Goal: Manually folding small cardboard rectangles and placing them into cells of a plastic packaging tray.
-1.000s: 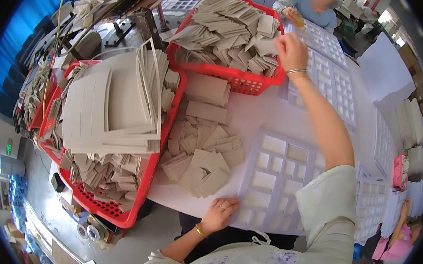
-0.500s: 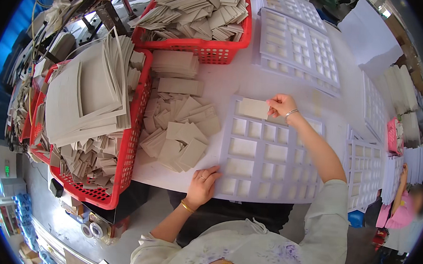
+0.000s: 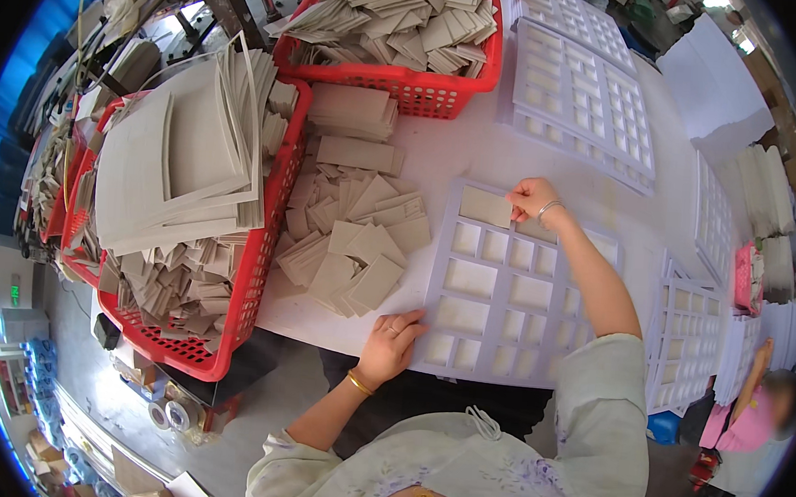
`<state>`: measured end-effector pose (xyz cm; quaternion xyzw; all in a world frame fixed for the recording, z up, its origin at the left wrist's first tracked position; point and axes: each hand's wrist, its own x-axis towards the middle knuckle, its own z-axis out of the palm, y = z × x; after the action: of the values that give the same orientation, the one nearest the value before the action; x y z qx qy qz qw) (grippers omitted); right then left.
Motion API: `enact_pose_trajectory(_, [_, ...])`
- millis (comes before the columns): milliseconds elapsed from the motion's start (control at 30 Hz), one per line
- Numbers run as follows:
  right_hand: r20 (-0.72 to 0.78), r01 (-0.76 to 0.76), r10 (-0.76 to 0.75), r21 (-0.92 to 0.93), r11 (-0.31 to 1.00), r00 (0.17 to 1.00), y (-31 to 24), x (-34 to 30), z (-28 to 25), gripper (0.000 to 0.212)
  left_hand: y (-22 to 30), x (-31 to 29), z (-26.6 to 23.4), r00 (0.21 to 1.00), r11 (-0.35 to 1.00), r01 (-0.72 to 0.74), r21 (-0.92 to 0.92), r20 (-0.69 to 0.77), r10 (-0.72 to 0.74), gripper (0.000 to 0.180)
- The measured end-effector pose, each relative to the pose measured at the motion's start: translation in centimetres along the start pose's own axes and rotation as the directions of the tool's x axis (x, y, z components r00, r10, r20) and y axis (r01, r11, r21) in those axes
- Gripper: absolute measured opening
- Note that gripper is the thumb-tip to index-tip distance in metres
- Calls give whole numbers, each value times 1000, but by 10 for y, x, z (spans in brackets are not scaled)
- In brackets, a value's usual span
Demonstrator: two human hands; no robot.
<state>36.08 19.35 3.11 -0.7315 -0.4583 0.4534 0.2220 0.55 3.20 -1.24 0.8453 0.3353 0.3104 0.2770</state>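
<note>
One card pinched by right hand, left hand loosely open at edge of tray

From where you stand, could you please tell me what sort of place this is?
Likely an assembly workshop: red baskets heaped with flat card-like pieces, several white compartmented panels, and a co-worker in pink nearby.

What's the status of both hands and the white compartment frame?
Right hand pinching grey cardboard rectangle at upper left of white compartment frame. Left hand at frame's lower-left edge. Right forearm covering some compartments; loose cardboard pieces just left.
</note>
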Motion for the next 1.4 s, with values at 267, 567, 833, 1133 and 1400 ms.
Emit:
enact_pose_trajectory(267, [-22, -38, 40, 70, 997, 999, 6, -3, -11, 15, 1, 0, 1, 1000, 1000, -5, 2, 5, 5, 36])
enact_pose_trajectory(567, [-121, 286, -262, 298, 911, 958, -51, -100, 26, 14, 26, 18, -17, 940, 937, 181, -299, -226, -254, 18])
enact_pose_trajectory(833, [-71, 478, -493, 398, 783, 867, -70, -172, 70, 8, 65, 80, -11, 821, 442, 144, -885, -143, -553, 21])
enact_pose_trajectory(1133, [-283, 318, -223, 357, 878, 933, -40, -124, 24, 15, 51, 18, -41, 813, 641, 283, -714, -175, -555, 25])
enact_pose_trajectory(1400, [-220, 124, -111, 44, 991, 969, 19, -30, -5, 17, 7, -133, -109, 461, 703, 506, -500, -532, -710, 30])
